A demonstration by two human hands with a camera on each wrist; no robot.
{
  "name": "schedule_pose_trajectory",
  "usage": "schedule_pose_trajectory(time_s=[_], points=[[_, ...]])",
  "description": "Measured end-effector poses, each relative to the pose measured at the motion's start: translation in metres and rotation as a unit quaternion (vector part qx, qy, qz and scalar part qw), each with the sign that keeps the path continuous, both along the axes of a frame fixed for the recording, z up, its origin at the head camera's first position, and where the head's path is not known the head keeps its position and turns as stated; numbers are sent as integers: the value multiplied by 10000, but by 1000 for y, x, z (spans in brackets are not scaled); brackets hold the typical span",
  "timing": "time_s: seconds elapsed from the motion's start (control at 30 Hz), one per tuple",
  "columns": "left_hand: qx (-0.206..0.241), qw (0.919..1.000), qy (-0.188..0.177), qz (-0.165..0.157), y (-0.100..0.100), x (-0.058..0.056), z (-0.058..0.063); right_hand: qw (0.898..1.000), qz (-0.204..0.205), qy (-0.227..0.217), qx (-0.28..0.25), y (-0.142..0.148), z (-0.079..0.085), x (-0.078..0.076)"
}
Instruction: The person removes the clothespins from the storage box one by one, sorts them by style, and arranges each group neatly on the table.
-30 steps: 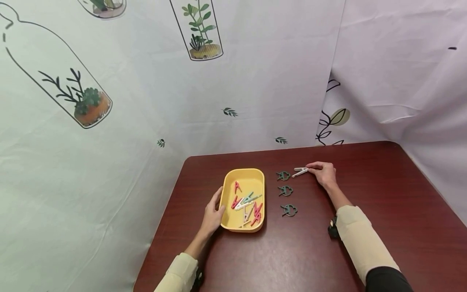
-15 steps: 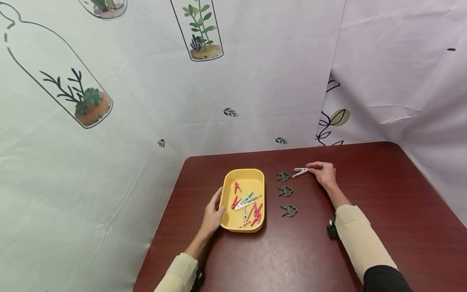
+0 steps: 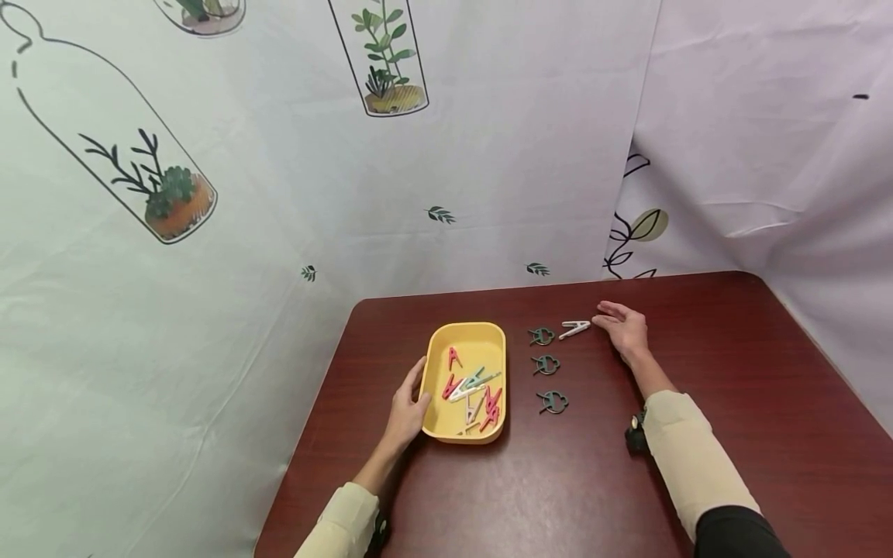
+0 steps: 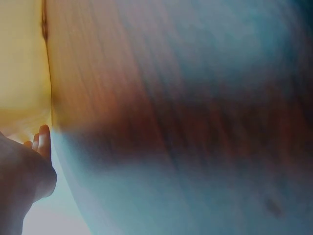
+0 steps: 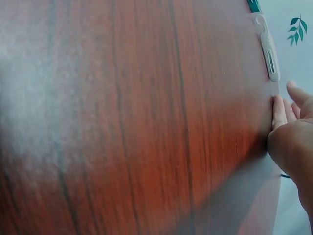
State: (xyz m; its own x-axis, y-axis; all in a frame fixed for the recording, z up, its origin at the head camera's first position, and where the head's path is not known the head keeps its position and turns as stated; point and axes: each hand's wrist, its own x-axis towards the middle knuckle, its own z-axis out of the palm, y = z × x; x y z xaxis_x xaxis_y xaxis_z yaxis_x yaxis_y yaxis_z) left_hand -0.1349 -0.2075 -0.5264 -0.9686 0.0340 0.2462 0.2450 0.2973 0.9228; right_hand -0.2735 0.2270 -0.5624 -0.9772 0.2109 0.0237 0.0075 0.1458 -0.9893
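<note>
My left hand holds the left side of a yellow plastic bin, thumb at the rim and fingers along the outer wall. Inside lie several clothespins, among them a red clothespin, a teal one and a white clothespin. To the right of the bin, green clips form a column on the table. A white clothespin lies beside the farthest clip. Just right of it, my right hand is apart from it, fingers extended and holding nothing. The right wrist view also shows that clothespin beyond the fingertips.
The dark red wooden table extends to the right of my right hand and in front of the bin. Behind it hangs a white printed cloth, meeting the table's back edge.
My right hand has let go of the white clothespin and drawn slightly right, its fingers spreading apart. The clothespin stays where it was. My left hand and the bin have not moved.
</note>
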Motion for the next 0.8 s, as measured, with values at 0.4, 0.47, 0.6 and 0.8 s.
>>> schedule_pose_trajectory(time_s=[0.4,0.47,0.6,0.8], points=[[-176,9997,-122,100,-8,-14,-29,9979,180,65,-620,0,11,-5],[-160,9997,-123,102,-9,-15,-30,9975,125,188,-670,-4,15,-8],[-131,9997,-181,100,-11,-15,-31,9952,58,391,-900,-16,30,-12],[-171,9997,-131,86,-9,-16,-31,9873,244,573,-1458,-46,68,-4]])
